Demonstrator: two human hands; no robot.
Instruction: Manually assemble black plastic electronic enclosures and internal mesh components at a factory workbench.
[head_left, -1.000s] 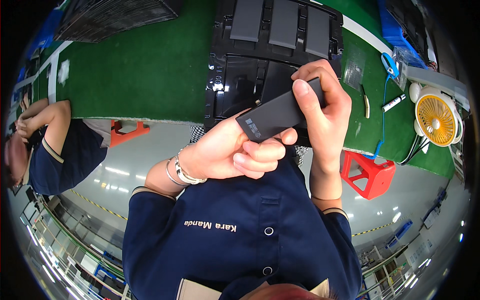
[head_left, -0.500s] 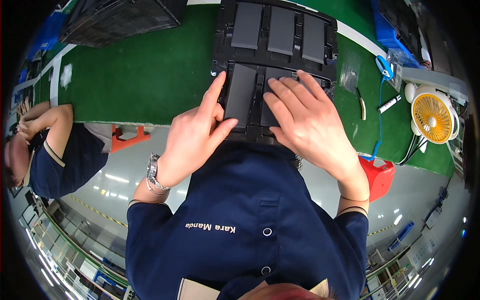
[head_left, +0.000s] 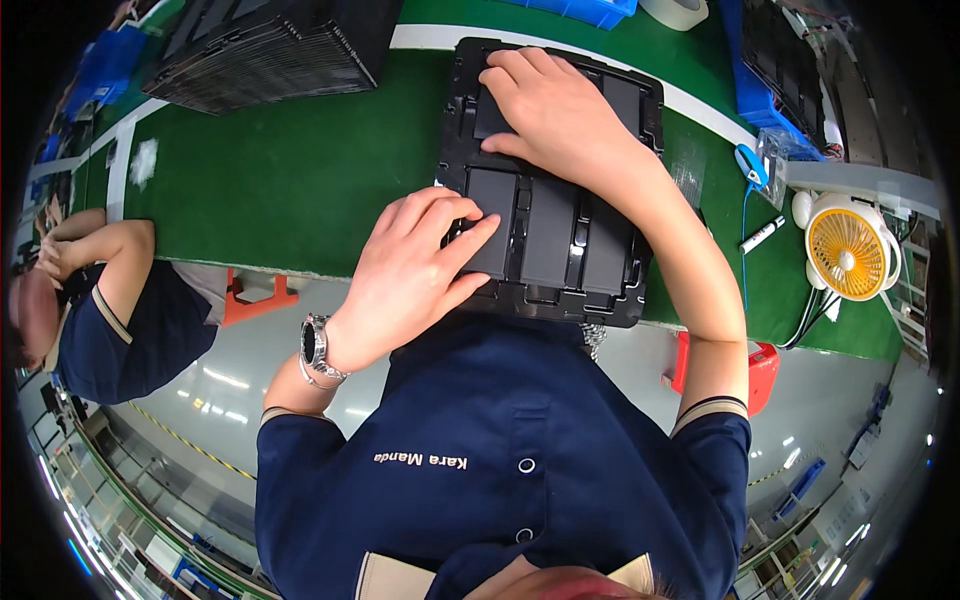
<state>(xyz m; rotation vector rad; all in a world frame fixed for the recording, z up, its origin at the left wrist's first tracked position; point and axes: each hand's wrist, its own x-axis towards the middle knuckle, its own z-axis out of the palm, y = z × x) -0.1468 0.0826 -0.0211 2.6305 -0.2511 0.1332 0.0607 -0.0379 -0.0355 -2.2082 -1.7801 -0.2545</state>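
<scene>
A black moulded plastic tray (head_left: 452, 150) lies on the bench before me, with dark grey flat rectangular pieces in its pockets in two rows. My left hand (head_left: 415, 255) rests at the tray's near left side. Its index finger and thumb are apart, touching or just over the near left piece (head_left: 492, 200). Reaching across the far row, my right hand (head_left: 550, 110) lies over the far left piece (head_left: 487, 118), fingers stretched out and thumb spread. Part of that piece and the one beside it are hidden under the hand. Neither hand is seen lifting anything.
A tall stack of black trays (head_left: 275, 60) stands at the far left of the green bench (head_left: 280, 180). On the right are a yellow-and-white fan (head_left: 845, 250), a marker (head_left: 763, 234) and a blue clip-like tool (head_left: 750, 167) on a cord. Someone sits at the left (head_left: 130, 310).
My right hand has moved from the near row to the far left of the tray. The tray appears lower in the picture, and my left hand sits lower with its fingers more curled.
</scene>
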